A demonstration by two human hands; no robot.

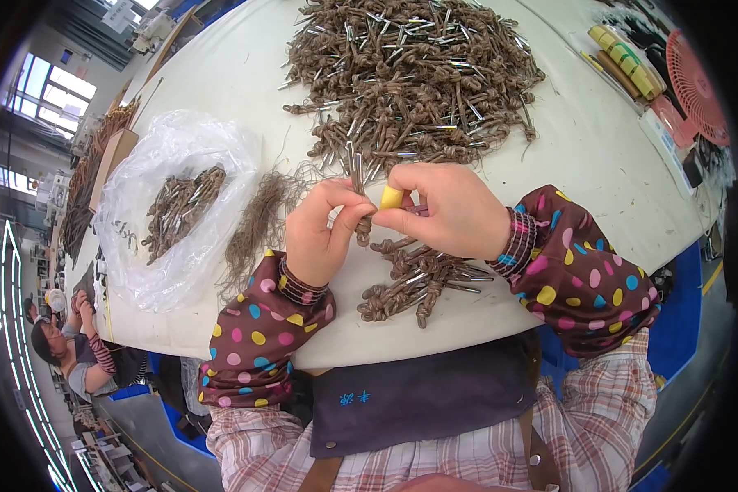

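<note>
My left hand (321, 225) pinches a brown knotted cord with metal tips (362, 234) between thumb and fingers. Its shiny tips point up and its knot hangs below the fingers. Close against it, my right hand (455, 207) has thumb and forefinger pressed together. What lies in that pinch is too small to make out. A yellow finger cover (392, 197) sits on a finger of the right hand. Below both hands, a small heap of similar knotted cords (422, 283) rests on the pale table.
A large pile of knotted cords (414, 78) covers the table's far middle. To the left lie loose brown threads (258, 217) and a clear plastic bag (131, 254) with cords inside. A pink fan (697, 86) stands far right. Another person (78, 348) sits at far left.
</note>
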